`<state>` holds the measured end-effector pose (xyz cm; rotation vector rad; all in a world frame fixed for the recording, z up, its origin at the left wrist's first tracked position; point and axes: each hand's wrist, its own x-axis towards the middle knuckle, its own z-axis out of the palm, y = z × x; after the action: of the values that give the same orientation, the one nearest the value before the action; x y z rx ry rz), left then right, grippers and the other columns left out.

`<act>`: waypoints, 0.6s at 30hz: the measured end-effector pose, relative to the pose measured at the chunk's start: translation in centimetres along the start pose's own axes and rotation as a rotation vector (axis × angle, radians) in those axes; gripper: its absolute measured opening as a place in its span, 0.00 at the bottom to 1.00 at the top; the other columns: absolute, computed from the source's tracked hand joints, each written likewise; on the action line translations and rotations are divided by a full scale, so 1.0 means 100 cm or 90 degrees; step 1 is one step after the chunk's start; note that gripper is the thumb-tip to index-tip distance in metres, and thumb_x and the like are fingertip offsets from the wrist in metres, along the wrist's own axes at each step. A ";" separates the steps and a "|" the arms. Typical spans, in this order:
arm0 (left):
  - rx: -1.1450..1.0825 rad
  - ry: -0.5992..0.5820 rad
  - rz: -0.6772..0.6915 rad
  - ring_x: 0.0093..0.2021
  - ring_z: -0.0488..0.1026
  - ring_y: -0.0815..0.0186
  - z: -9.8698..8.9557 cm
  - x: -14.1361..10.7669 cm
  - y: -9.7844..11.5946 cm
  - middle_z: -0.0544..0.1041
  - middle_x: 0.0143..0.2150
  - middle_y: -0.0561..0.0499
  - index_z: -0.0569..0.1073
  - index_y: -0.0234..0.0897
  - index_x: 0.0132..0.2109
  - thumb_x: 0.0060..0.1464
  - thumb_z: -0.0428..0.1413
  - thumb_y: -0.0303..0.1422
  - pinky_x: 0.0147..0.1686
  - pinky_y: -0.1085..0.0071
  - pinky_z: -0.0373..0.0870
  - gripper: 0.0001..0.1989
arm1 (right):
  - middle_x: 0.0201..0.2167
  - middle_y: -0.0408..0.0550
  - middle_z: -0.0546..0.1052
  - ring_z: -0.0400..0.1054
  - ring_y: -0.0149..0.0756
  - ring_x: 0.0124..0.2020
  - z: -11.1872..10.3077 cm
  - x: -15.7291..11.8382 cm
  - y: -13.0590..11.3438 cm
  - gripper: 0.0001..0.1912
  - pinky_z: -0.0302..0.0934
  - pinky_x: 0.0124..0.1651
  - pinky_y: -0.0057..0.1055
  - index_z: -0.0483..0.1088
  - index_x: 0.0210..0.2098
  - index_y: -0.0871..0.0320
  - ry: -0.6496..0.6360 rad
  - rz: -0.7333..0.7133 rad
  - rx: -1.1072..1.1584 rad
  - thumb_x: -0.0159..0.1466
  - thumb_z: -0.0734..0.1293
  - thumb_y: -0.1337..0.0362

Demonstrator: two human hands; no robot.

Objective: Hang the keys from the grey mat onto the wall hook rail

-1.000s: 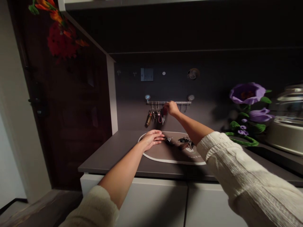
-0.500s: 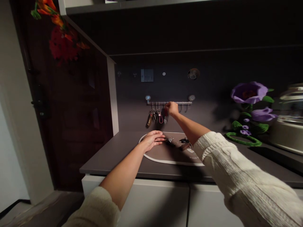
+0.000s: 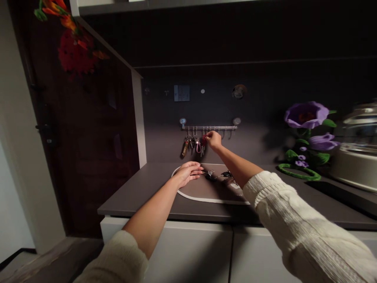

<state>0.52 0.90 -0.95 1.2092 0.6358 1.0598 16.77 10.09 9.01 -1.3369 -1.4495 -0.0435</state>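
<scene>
My right hand (image 3: 213, 140) is just below a clear hook rail (image 3: 226, 127) on the dark back wall, its fingers pinched on a red keychain (image 3: 204, 138) with small keys dangling under it. Whether its ring sits on a hook is hidden by the hand. To its left hang a brown key fob (image 3: 185, 148) and a pink loop keychain (image 3: 198, 147) with keys. My left hand (image 3: 188, 173) lies with fingers stretched out over the brown, white-edged mat (image 3: 203, 194), holding nothing. Beside its fingertips are loose keys (image 3: 210, 175); dark keys (image 3: 226, 174) lie farther right, partly behind my right forearm.
A purple flower decoration (image 3: 308, 116) with a green base and a glass-topped appliance (image 3: 356, 153) stand on the right of the counter (image 3: 126, 192). A shelf (image 3: 176, 6) overhangs it. A dark door (image 3: 97, 157) is at the left.
My right hand has lowered slightly at the rail, and more of the red keychain shows at its fingertips. My left hand stays in place on the mat. The view has shifted a little.
</scene>
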 end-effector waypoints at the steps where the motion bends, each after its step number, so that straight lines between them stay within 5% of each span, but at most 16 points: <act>1: -0.002 0.002 0.001 0.32 0.73 0.69 0.000 0.000 0.000 0.76 0.37 0.45 0.68 0.33 0.37 0.43 0.60 0.31 0.34 0.71 0.68 0.13 | 0.31 0.48 0.76 0.68 0.30 0.32 0.001 -0.002 0.001 0.10 0.60 0.39 0.24 0.72 0.32 0.63 -0.002 0.017 0.015 0.50 0.62 0.73; 13: 0.051 0.052 0.029 0.30 0.72 0.72 0.000 -0.003 0.001 0.75 0.34 0.48 0.68 0.33 0.36 0.45 0.58 0.30 0.32 0.73 0.67 0.10 | 0.26 0.44 0.75 0.67 0.26 0.26 0.004 -0.026 0.015 0.08 0.61 0.34 0.23 0.71 0.27 0.62 -0.073 0.092 0.149 0.47 0.64 0.74; 18: 0.088 0.076 0.040 0.28 0.71 0.74 0.001 -0.006 0.001 0.75 0.32 0.48 0.68 0.33 0.35 0.44 0.58 0.28 0.32 0.74 0.67 0.09 | 0.17 0.40 0.70 0.62 0.23 0.19 -0.009 -0.043 0.012 0.06 0.60 0.29 0.22 0.68 0.24 0.63 -0.196 0.154 0.279 0.46 0.65 0.77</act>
<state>0.32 0.27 -0.87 1.2989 0.7778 1.1624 17.11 7.04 5.64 -1.1735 -1.4307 0.6283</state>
